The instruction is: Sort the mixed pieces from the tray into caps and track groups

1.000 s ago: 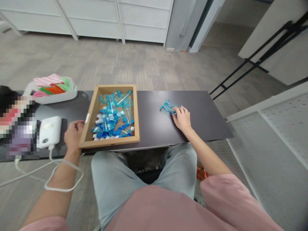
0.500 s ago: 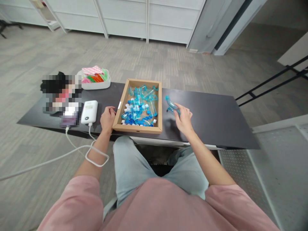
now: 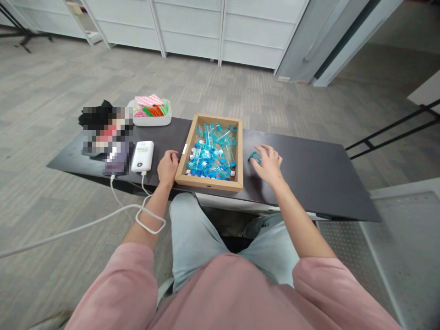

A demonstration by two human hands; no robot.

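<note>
A shallow cardboard tray (image 3: pixel 213 183) sits on the dark table (image 3: pixel 316 178), filled with several clear blue tubes and blue and white caps (image 3: pixel 210 156). My left hand (image 3: pixel 167 166) rests against the tray's left wall, fingers curled on its edge. My right hand (image 3: pixel 268 163) lies just right of the tray, fingers closed around a few clear blue tubes (image 3: pixel 255 156) that touch the tabletop.
A white power bank (image 3: pixel 143 156) with a white cable (image 3: pixel 103 220) lies left of my left hand. Behind it stands a white tub (image 3: pixel 151 120) of pink, orange and green cloths. A blurred pile sits at the far left. Black frame legs (image 3: pixel 392 128) stand at right.
My right hand with the blue tubes has come down from above the table onto it, close to the tray. The camera view has pulled back and shifted. My left hand stays at the tray.
</note>
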